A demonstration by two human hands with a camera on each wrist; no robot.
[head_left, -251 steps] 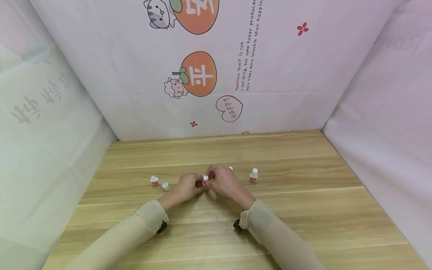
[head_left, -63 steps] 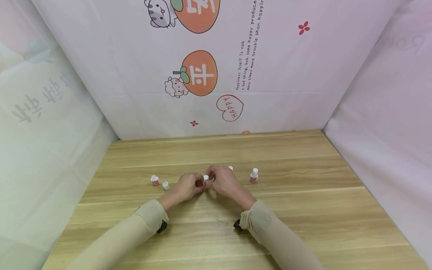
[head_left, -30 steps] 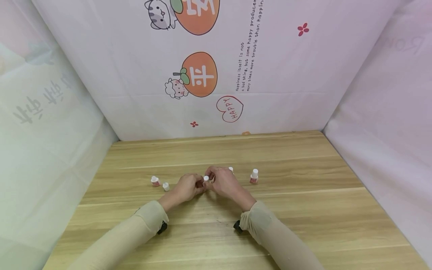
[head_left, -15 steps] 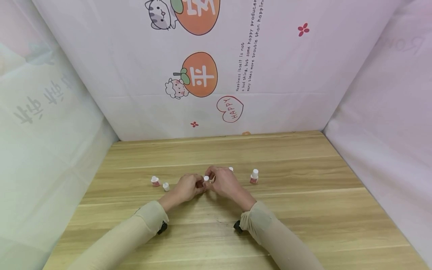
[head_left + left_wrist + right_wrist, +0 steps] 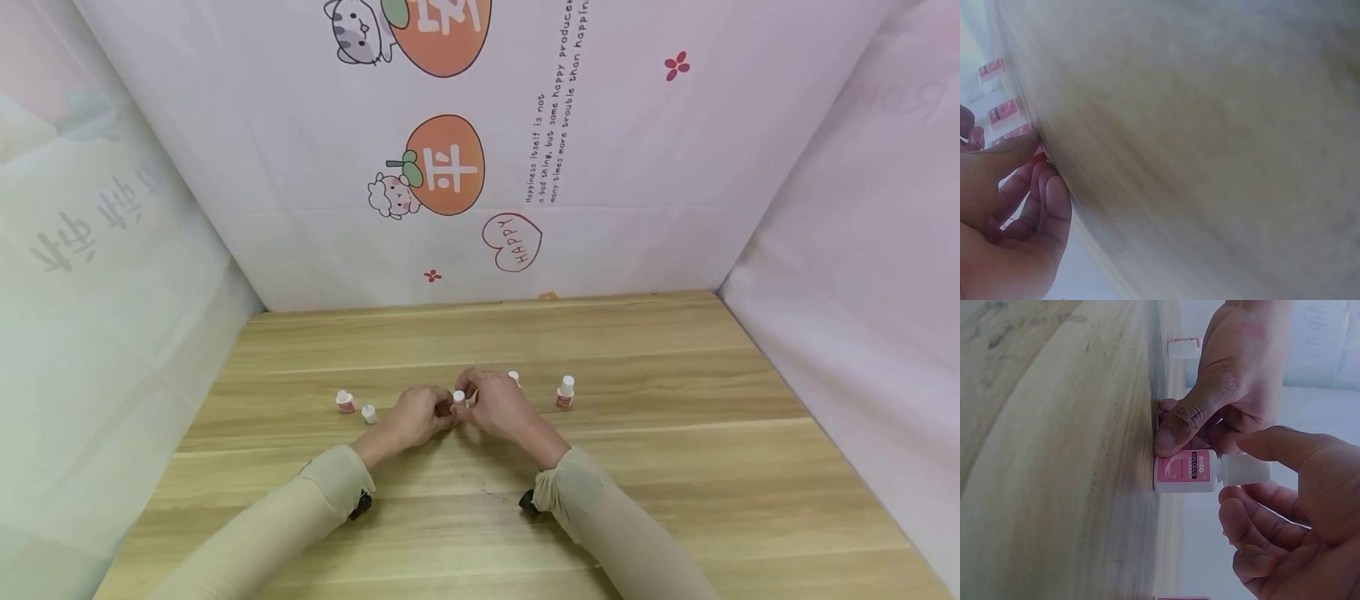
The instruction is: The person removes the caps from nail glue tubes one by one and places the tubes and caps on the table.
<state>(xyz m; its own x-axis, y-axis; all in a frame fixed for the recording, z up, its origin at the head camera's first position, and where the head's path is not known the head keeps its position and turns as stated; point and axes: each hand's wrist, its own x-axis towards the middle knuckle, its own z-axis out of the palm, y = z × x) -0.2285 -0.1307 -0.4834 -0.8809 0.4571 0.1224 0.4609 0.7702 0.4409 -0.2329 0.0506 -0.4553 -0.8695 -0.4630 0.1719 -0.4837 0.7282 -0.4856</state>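
Observation:
In the right wrist view a small bottle [image 5: 1185, 471] with a pink label and a white cap [image 5: 1245, 470] stands on the table. My left hand [image 5: 1238, 375] holds the bottle's body, thumb low against its side. The thumb and fingers of my right hand [image 5: 1310, 506] pinch the cap. The head view shows both hands, left [image 5: 412, 414] and right [image 5: 501, 406], meeting around this bottle, with its white cap [image 5: 460, 397] between them. In the left wrist view my left hand [image 5: 1016, 206] covers most of the bottle.
To the left of the hands are a pink-and-white bottle [image 5: 346, 402] and a loose white cap [image 5: 369, 414]. Another capped bottle [image 5: 566, 392] stands at the right. Behind the right hand a white cap [image 5: 513, 377] shows partly. Cloth walls border the wooden table [image 5: 480, 517].

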